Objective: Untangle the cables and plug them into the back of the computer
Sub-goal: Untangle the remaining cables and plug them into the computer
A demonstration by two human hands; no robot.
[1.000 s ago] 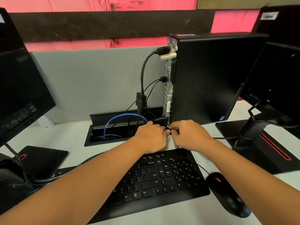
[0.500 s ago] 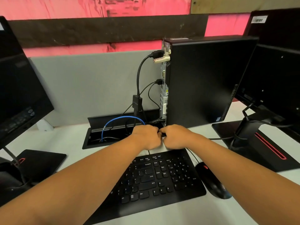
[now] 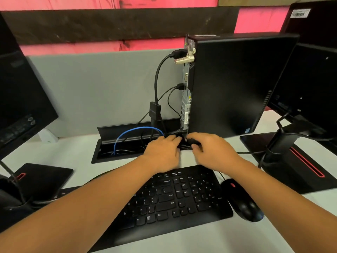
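A slim black computer [image 3: 237, 84] stands upright on the desk, its silver back panel [image 3: 186, 106] facing left. A thick black cable [image 3: 157, 75] runs into the panel's top, and thinner black cables [image 3: 170, 95] join it at mid height. A blue cable [image 3: 127, 132] loops out of the desk's cable well. My left hand [image 3: 162, 152] and my right hand [image 3: 211, 150] meet at the foot of the panel, both closed on a bundle of black cables [image 3: 184, 145]. The cable ends are hidden by my fingers.
A black keyboard [image 3: 173, 199] lies under my wrists, with a black mouse [image 3: 242, 199] to its right. Monitors on stands flank the desk at the left [image 3: 20, 106] and right [image 3: 310, 99]. A black cable well [image 3: 113, 145] is sunk in the desk before a grey partition [image 3: 100, 88].
My hands have stayed together at the base of the back panel, shifting only slightly on the black cables. The camera has dipped a little and moved closer.
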